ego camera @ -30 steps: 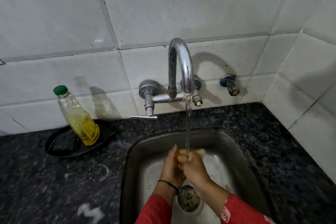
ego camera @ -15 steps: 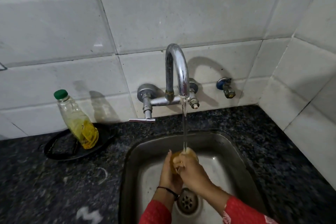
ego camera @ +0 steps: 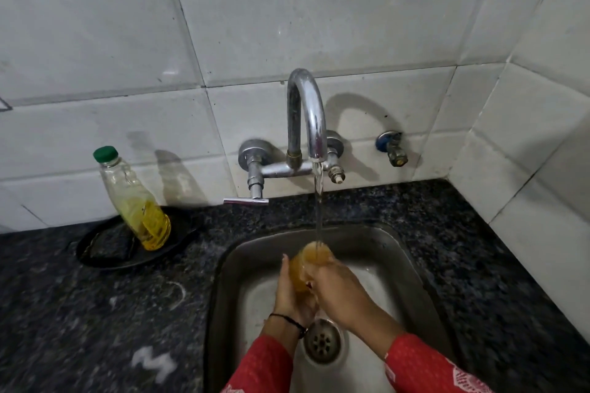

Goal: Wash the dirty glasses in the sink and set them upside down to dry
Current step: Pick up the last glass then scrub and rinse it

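Note:
A glass (ego camera: 311, 260) with yellowish-brown liquid inside stands upright over the steel sink (ego camera: 376, 242), its mouth right under the running stream from the chrome tap (ego camera: 308, 118). My left hand (ego camera: 292, 293) wraps the glass from the left and below. My right hand (ego camera: 338, 290) clasps it from the right, fingers over its side. Most of the glass is hidden by both hands. Both arms wear red sleeves.
A bottle (ego camera: 134, 201) with a green cap and yellow liquid stands in a black dish (ego camera: 105, 252) on the dark granite counter (ego camera: 95, 313) at the left. The tap's lever (ego camera: 245, 200) juts forward. A small valve (ego camera: 394, 150) sits on the tiled wall. The drain (ego camera: 322, 341) lies below my hands.
The glass has come up a little in my hands and now shows its mouth under the stream; my view has dipped slightly. The water keeps running.

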{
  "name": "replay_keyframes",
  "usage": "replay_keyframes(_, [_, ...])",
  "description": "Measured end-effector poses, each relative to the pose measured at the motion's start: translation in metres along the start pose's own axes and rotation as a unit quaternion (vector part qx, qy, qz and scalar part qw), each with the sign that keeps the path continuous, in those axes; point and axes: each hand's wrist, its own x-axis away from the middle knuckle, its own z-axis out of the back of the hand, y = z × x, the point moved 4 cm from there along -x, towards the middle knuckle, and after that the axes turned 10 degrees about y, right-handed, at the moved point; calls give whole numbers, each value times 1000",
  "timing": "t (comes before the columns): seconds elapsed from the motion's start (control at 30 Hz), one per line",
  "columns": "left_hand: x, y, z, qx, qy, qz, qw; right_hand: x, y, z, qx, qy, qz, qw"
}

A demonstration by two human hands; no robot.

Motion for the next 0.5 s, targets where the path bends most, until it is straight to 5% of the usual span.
replay_keyframes(0.07, [1, 6, -2, 33, 3, -46, 998, 3, 4, 0, -126, 29, -93, 987])
replay_keyframes(0.17, [4, 20, -9, 20, 9, -103, 994, 14, 5, -5, -314, 107, -218, 918])
replay_keyframes(0.33, [6, 37, -24, -44, 84, -212, 973, 21, 17, -32, -617, 193, -491, 584])
replay_keyframes(0.4, [12, 37, -33, -94, 71, -241, 963, 23, 19, -29, -655, 199, -521, 510])
replay_keyframes(0.5, [23, 37, -39, -150, 15, -277, 949, 23, 22, -22, -679, 219, -536, 451])
